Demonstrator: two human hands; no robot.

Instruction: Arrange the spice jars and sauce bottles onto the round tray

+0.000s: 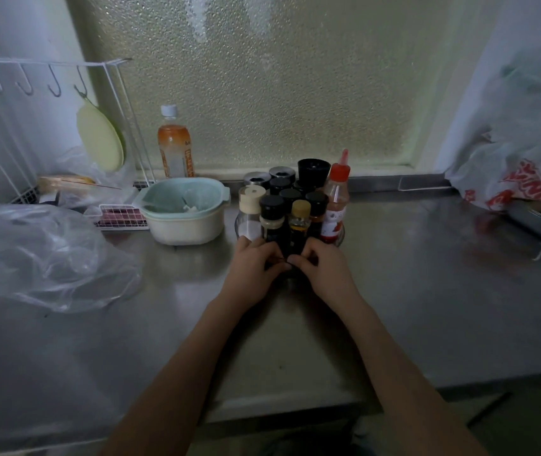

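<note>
A cluster of spice jars and sauce bottles stands packed together on a round clear tray [341, 236] at the back middle of the steel counter. At the front are a beige-capped white-powder jar [251, 209], a black-capped dark jar [272, 218] and a tan-capped amber bottle [300, 222]. A red-capped sauce bottle [336, 205] stands at the right. Several black-lidded jars [290, 192] fill the back. My left hand [252, 261] and my right hand [320, 263] meet at the tray's near edge, fingers curled around the base of the front dark bottles; which thing they grip is hidden.
A pale green bowl with strainer [183, 209] sits just left of the tray. An orange drink bottle [175, 146] stands by the frosted window. A white wire rack [48, 80] and a crumpled plastic bag [42, 255] occupy the left. Shopping bags [522, 166] lie at the right.
</note>
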